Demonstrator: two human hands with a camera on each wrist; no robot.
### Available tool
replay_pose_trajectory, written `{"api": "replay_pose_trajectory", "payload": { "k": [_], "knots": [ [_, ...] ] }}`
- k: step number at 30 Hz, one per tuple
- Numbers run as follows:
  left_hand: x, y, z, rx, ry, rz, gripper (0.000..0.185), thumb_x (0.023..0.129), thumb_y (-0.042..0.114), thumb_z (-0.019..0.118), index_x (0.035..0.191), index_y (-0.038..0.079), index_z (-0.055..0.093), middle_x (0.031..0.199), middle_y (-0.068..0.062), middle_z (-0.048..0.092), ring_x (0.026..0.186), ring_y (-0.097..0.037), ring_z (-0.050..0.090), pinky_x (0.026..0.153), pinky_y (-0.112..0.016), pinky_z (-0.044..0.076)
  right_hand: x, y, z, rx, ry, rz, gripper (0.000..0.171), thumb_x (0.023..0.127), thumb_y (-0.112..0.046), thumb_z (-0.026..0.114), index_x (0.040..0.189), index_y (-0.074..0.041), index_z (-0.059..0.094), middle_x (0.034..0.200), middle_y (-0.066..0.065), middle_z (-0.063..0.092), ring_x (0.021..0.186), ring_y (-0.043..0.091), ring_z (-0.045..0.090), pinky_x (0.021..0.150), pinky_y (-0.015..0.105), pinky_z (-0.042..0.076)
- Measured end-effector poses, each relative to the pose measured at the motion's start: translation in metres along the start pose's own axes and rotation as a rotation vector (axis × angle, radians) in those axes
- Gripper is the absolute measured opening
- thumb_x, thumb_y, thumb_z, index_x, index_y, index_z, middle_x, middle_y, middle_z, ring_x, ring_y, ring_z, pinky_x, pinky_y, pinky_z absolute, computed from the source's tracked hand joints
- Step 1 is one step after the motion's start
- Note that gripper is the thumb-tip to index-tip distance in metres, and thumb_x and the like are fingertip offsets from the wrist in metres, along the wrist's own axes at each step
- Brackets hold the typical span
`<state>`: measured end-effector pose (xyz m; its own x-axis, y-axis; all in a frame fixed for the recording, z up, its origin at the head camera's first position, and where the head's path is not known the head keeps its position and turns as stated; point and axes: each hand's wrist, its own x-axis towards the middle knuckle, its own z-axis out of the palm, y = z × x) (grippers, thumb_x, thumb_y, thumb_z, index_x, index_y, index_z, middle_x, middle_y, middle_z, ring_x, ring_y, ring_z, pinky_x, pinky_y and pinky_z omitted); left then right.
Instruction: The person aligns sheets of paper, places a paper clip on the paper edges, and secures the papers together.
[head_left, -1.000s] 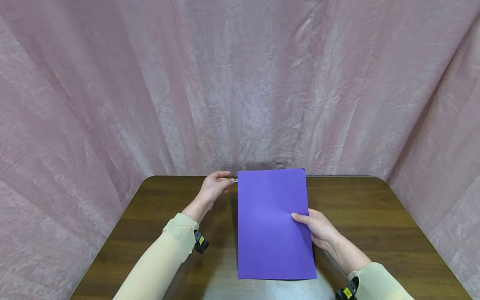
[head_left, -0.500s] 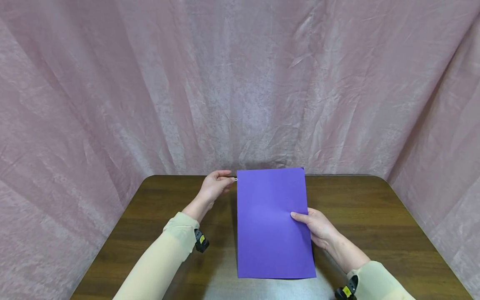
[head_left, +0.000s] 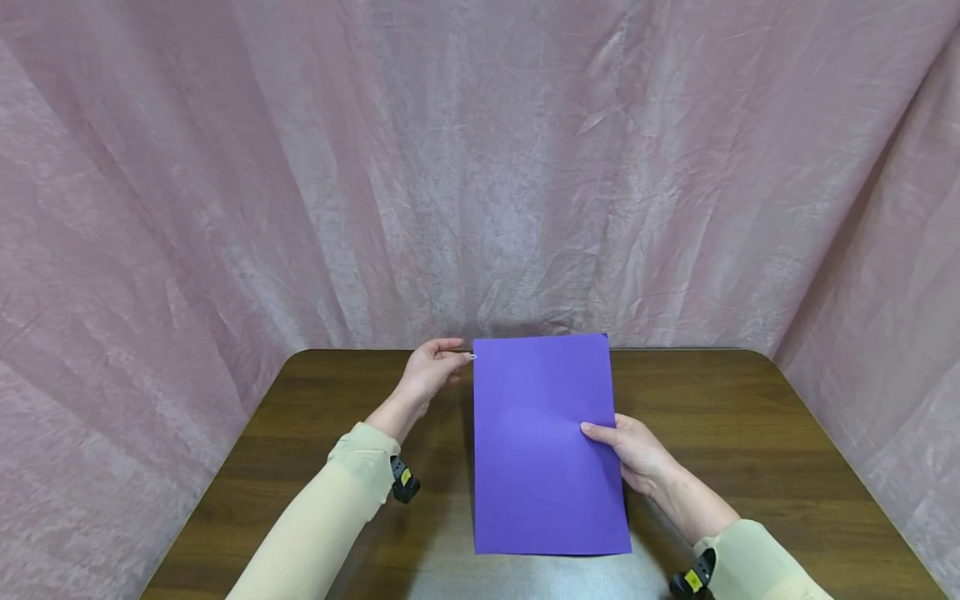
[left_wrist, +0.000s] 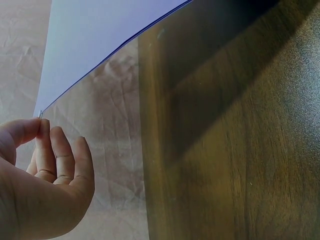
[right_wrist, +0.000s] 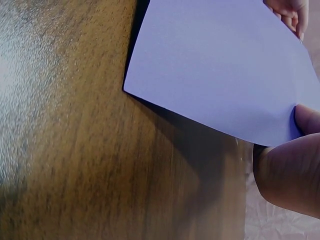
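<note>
A purple sheet of paper (head_left: 543, 467) is held upright above the table; a second edge peeks out behind its top right corner. My left hand (head_left: 426, 373) pinches a small silvery paper clip (left_wrist: 40, 114) between thumb and index finger, at the paper's upper left edge. The other fingers of that hand are spread loosely. In the left wrist view the clip sits right at the corner of the paper. My right hand (head_left: 637, 457) grips the right edge, its thumb lying on the front and its fingers hidden behind the paper.
The brown wood-grain table (head_left: 750, 467) lies under both hands, with the paper's shadow on it. A pink draped curtain (head_left: 480, 167) hangs behind the far edge and along the sides. Each wrist bears a black camera band (head_left: 405, 481).
Less of the paper clip shows beyond the paper's left edge, as the left fingertips have come slightly closer to it. The right hand keeps its grip.
</note>
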<state>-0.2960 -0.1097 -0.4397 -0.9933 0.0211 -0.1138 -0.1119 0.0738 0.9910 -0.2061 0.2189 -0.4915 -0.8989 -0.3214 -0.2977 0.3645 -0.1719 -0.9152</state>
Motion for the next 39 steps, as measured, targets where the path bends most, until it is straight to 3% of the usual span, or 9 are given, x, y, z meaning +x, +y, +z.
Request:
{"api": "replay_pose_trajectory", "payload": {
  "k": [12,24,31,39],
  "knots": [
    [-0.0003,0.0011,0.0000,0.007,-0.009,-0.005,0.045,0.094,0.012,0.073,0.136,0.001,0.060,0.119,-0.025,0.068,0.086,-0.021,0.067,0.072,-0.026,0.057,0.0002,0.0000,0.0021,-0.015,0.007,0.002,0.025,0.103,-0.016,0.062,0.123,-0.001,0.058,0.095,0.006,0.075,0.086,0.020,0.073,0.075,0.038,0.060],
    [-0.0012,0.0026,0.0016,-0.003,0.009,-0.001,0.042,0.094,0.010,0.074,0.133,0.002,0.061,0.098,-0.006,0.072,0.085,-0.017,0.068,0.079,-0.033,0.058,0.0004,-0.0004,0.0039,-0.019,0.014,0.007,0.022,0.103,-0.017,0.062,0.120,-0.003,0.060,0.094,0.006,0.075,0.085,0.020,0.073,0.074,0.037,0.060],
    [-0.0017,0.0027,0.0021,-0.001,0.006,-0.011,0.042,0.094,0.011,0.074,0.133,0.003,0.062,0.100,-0.007,0.072,0.103,-0.034,0.067,0.083,-0.037,0.057,0.0004,-0.0003,0.0037,-0.021,0.014,0.010,0.020,0.103,-0.016,0.062,0.119,-0.003,0.061,0.093,0.006,0.075,0.084,0.020,0.073,0.074,0.037,0.060],
    [-0.0023,0.0036,0.0020,0.004,0.005,-0.016,0.042,0.094,0.012,0.075,0.133,0.004,0.062,0.101,-0.007,0.071,0.083,-0.013,0.067,0.076,-0.029,0.057,0.0007,-0.0005,0.0041,-0.023,0.016,0.008,0.020,0.103,-0.016,0.062,0.118,-0.003,0.060,0.093,0.006,0.075,0.083,0.020,0.073,0.073,0.037,0.060]
  ]
}}
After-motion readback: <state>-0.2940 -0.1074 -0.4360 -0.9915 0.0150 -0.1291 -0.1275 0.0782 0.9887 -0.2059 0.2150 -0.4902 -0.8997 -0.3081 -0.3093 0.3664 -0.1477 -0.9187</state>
